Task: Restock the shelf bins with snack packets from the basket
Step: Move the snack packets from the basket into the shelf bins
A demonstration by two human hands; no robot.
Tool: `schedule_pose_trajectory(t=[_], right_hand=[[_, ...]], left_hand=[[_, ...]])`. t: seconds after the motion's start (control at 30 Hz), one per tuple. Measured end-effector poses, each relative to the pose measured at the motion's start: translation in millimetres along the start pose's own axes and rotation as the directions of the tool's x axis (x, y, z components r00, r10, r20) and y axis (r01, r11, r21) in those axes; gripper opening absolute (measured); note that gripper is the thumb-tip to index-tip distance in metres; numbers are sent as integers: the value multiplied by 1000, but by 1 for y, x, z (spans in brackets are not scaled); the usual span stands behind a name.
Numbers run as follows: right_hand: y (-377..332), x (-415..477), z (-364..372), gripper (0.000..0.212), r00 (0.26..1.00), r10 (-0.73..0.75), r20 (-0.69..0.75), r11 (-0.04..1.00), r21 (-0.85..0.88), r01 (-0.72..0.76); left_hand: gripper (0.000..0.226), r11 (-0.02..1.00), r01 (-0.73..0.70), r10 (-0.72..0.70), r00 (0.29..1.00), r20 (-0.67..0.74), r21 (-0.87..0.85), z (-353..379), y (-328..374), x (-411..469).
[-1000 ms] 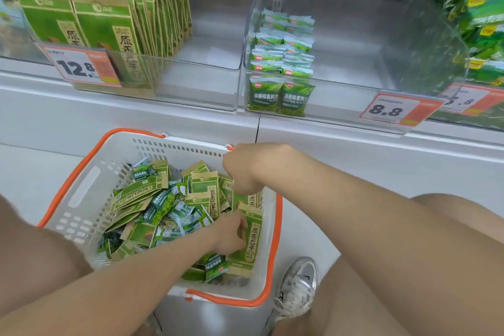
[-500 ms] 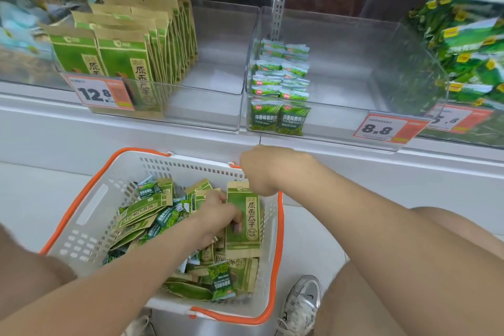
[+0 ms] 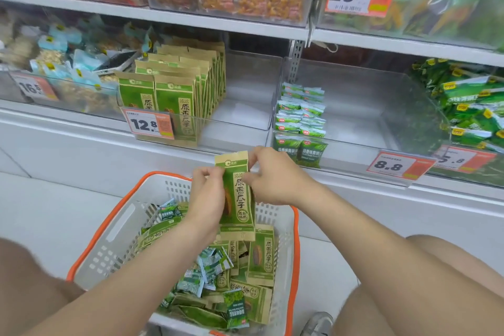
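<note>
From where I stood, both hands held 1 tall green-and-tan packet [image 3: 237, 199] upright, just above the far rim of the orange-edged basket [image 3: 117, 229] and below the front of the shelf. The left hand [image 3: 208, 196] had its fingers curled round the packet's left edge. The right hand [image 3: 275, 180] pinched the upper right edge between thumb and fingers. Neither hand was slack.

The packet looked light, a flat paper-like pouch with a crimped band at top and bottom. I judged it stiff enough at those bands to stand on end, yet soft in the middle, where loose contents would shift and bulge. It seemed unlikely to slip, but a hard squeeze could crease it. The side edges or the top band looked the best places to take hold.

Its matching row [image 3: 174, 90] stood on end in the left half of the clear bin [image 3: 245, 106], marked 12.8, with bare floor to the right of that row. More such packets lay jumbled in the basket among small green sachets [image 3: 210, 267].
</note>
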State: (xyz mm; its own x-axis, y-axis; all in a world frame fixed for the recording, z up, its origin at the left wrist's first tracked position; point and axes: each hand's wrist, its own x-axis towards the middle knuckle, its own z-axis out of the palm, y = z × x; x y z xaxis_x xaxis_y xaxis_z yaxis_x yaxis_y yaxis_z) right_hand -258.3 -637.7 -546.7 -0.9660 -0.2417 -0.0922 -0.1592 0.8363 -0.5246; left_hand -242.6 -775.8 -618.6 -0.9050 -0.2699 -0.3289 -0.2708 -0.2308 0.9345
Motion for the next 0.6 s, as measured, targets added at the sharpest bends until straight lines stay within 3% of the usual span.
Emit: schedule_pose_trajectory(t=[0.07, 0.17, 0.27, 0.37, 0.43, 0.5, 0.6], right_hand=[[-11, 1, 3, 9, 991, -64, -118, 994, 81, 74], [-26, 12, 10, 15, 954, -92, -285, 978, 153, 140], [-42, 24, 6, 19, 867, -86, -491, 961, 187, 202], [-55, 41, -6, 21, 712, -26, -702, 925, 254, 284], [-58, 57, -14, 23, 637, 23, -771, 919, 268, 291], [-60, 76, -22, 25, 628, 66, -776, 937, 265, 229], [-63, 104, -31, 25, 693, 163, -702, 966, 257, 33]], left_hand=[[10, 995, -98, 97, 994, -52, -9, -2, 21, 3], [18, 973, -230, 231, 972, -52, 30, -6, 55, 11], [26, 900, -380, 390, 921, -7, 215, -11, 91, 18], [22, 697, -507, 569, 821, 40, 507, -20, 127, 33], [32, 509, -562, 639, 754, 151, 652, -25, 149, 44], [38, 312, -561, 659, 709, 250, 767, -25, 163, 54], [54, 87, -472, 650, 694, 309, 878, -22, 163, 73]])
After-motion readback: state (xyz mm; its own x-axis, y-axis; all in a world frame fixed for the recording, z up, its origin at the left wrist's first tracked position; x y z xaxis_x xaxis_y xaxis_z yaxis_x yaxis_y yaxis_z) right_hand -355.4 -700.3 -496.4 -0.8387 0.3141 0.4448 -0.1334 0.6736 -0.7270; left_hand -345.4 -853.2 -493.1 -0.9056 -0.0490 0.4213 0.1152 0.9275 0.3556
